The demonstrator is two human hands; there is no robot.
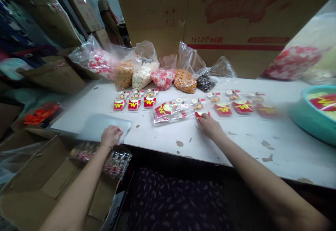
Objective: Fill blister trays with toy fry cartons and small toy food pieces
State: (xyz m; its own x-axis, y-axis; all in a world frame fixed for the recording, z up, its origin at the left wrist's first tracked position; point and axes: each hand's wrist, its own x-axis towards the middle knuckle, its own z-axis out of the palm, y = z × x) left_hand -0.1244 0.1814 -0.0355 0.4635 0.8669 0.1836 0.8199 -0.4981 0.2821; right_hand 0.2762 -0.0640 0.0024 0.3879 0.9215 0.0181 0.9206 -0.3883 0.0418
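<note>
My left hand (111, 135) is closed at the right edge of a stack of clear plastic bags (96, 124), its fingers curled on the plastic. On the white table, my right hand (209, 125) has its fingers on a red fries-box piece with a yellow M (198, 114), partly covering it. Small food-shaped pieces (198, 104) lie just behind that piece. To its left is a filled clear packet (172, 112) holding a similar red piece and small charms. More red pieces in sets stand in a row left (134, 103) and right (243, 107).
Clear bags of small coloured pieces (185, 80) line the back of the table against a large cardboard box (236, 21). A turquoise basin (309, 115) stands at right. Below left is an open carton (28, 192) with packed strips (118, 162). A person (109, 17) stands far behind.
</note>
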